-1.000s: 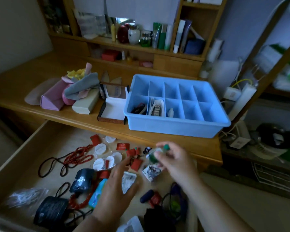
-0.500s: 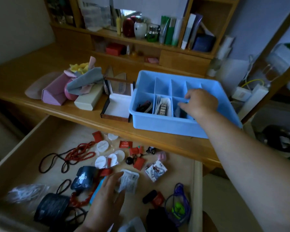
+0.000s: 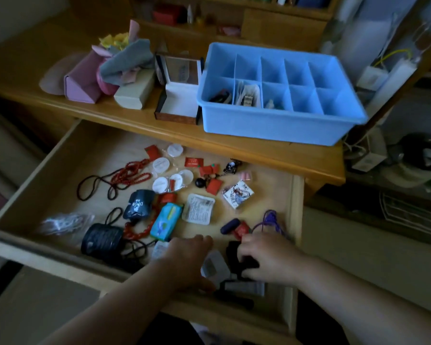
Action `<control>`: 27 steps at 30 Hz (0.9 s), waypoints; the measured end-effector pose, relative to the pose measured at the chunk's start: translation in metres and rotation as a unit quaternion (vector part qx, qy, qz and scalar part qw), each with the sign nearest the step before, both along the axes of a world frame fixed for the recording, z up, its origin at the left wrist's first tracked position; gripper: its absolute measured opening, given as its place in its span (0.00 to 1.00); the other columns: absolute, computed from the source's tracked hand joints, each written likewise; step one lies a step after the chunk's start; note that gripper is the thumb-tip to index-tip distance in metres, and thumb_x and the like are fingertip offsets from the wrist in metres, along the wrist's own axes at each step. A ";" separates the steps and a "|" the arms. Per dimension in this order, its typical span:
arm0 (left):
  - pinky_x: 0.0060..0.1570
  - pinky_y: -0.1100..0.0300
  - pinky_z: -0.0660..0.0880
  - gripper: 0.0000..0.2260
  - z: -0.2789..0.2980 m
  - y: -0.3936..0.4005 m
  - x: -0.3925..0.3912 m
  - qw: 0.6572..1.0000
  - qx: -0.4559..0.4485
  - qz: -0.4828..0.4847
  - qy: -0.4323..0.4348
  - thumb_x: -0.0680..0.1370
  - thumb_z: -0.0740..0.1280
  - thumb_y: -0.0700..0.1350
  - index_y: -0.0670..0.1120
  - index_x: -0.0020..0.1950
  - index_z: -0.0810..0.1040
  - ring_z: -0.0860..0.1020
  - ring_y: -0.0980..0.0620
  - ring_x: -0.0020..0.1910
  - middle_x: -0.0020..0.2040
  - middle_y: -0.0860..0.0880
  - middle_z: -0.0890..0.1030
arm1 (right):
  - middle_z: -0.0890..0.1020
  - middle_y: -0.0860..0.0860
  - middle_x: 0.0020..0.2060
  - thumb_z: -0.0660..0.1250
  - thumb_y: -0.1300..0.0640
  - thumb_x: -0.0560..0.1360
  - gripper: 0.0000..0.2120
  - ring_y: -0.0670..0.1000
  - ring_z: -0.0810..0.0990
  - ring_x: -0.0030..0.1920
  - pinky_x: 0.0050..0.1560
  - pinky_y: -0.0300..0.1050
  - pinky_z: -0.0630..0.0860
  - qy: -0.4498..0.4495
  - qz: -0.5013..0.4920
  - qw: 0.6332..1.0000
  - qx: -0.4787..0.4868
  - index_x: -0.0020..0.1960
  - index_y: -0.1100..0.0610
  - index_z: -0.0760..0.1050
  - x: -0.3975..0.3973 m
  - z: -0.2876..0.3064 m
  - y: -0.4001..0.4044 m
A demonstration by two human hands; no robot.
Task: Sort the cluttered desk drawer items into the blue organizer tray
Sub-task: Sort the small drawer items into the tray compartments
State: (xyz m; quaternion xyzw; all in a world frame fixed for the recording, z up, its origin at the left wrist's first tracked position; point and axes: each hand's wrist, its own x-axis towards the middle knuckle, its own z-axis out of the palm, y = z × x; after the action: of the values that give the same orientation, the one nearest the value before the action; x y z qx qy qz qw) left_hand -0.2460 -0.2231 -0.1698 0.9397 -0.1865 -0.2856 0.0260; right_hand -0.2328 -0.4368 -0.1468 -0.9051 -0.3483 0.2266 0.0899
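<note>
I see both hands low in drawer (image 3: 60, 170), near front edge. Right hand (image 3: 266, 260) curled on dark item (image 3: 234, 252) — grip unclear. Left hand (image 3: 187, 257) flat, fingers apart. Tray (image 3: 271, 130) on surface, well apart. Risk — cord (image 3: 271, 220) beside snags on lift.

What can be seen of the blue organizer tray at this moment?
The blue organizer tray is a rectangular, plastic-looking bin with a flared rim, split by dividers into two rows of five cells. It sits upright on the wooden desktop above the open drawer, beside an open white-lined box. Three front-left cells hold small items; the rest look empty. Neither hand touches it.
</note>
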 end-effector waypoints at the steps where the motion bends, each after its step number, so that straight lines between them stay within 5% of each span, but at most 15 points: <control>1: 0.46 0.54 0.72 0.37 -0.001 -0.004 0.001 1.000 0.013 -0.001 -0.003 0.63 0.72 0.66 0.50 0.63 0.64 0.76 0.48 0.55 0.59 0.49 0.74 | 0.74 0.48 0.48 0.69 0.44 0.69 0.13 0.52 0.73 0.50 0.49 0.47 0.68 0.001 0.024 0.999 -0.034 0.50 0.49 0.75 -0.007 -0.006 0.001; 6: 0.52 0.54 0.75 0.21 -0.001 -0.006 0.016 0.976 -0.118 0.176 -0.055 0.75 0.68 0.48 0.48 0.65 0.65 0.77 0.45 0.57 0.63 0.47 0.73 | 0.74 0.53 0.53 0.67 0.54 0.72 0.13 0.57 0.74 0.55 0.55 0.52 0.67 -0.092 -0.023 0.992 -0.086 0.56 0.54 0.75 -0.015 -0.013 0.010; 9: 0.48 0.58 0.72 0.15 -0.001 0.006 0.014 0.945 -0.203 0.226 -0.121 0.76 0.63 0.41 0.47 0.63 0.69 0.77 0.47 0.54 0.61 0.48 0.75 | 0.78 0.50 0.40 0.73 0.54 0.66 0.06 0.54 0.79 0.42 0.43 0.48 0.75 -0.164 -0.035 0.986 0.010 0.41 0.53 0.78 -0.020 -0.004 0.018; 12: 0.43 0.61 0.70 0.11 -0.001 0.018 0.010 0.924 -0.257 0.247 -0.140 0.77 0.62 0.40 0.47 0.58 0.73 0.77 0.51 0.47 0.49 0.51 0.78 | 0.77 0.52 0.43 0.69 0.48 0.69 0.11 0.56 0.77 0.44 0.43 0.48 0.70 -0.053 0.017 0.998 -0.040 0.45 0.56 0.79 -0.030 -0.008 0.022; 15: 0.39 0.65 0.70 0.08 0.002 0.025 0.009 0.918 -0.287 0.246 -0.120 0.76 0.63 0.41 0.50 0.54 0.77 0.76 0.55 0.41 0.42 0.56 0.76 | 0.74 0.57 0.52 0.65 0.52 0.73 0.14 0.60 0.75 0.51 0.46 0.51 0.67 -0.047 0.041 0.983 -0.171 0.54 0.60 0.77 -0.037 -0.018 0.029; 20: 0.36 0.77 0.67 0.07 0.005 0.017 0.003 0.961 -0.250 0.121 -0.016 0.75 0.68 0.47 0.53 0.52 0.81 0.76 0.60 0.40 0.43 0.56 0.78 | 0.77 0.50 0.47 0.63 0.55 0.75 0.06 0.54 0.77 0.51 0.45 0.44 0.69 -0.033 -0.091 0.992 -0.075 0.50 0.52 0.78 -0.028 -0.016 0.021; 24: 0.50 0.61 0.72 0.10 0.004 -0.001 0.001 0.989 -0.142 0.033 0.013 0.74 0.66 0.54 0.53 0.53 0.79 0.77 0.51 0.53 0.52 0.51 0.80 | 0.72 0.45 0.33 0.63 0.46 0.76 0.08 0.47 0.74 0.36 0.33 0.43 0.64 0.040 -0.224 0.973 0.037 0.42 0.48 0.69 -0.008 -0.001 -0.004; 27: 0.50 0.55 0.72 0.15 -0.001 -0.013 0.000 0.995 -0.013 -0.098 0.017 0.74 0.66 0.57 0.50 0.57 0.76 0.76 0.46 0.56 0.56 0.48 0.78 | 0.71 0.46 0.28 0.61 0.51 0.79 0.06 0.45 0.68 0.26 0.29 0.42 0.64 0.169 -0.356 0.896 0.206 0.44 0.51 0.69 0.001 0.009 -0.013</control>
State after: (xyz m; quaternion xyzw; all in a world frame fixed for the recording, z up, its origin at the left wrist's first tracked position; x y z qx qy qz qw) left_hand -0.2464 -0.2365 -0.1707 0.9115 -0.2808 -0.3001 0.0137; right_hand -0.2318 -0.4499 -0.1382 -0.8778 -0.0216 0.2524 0.4065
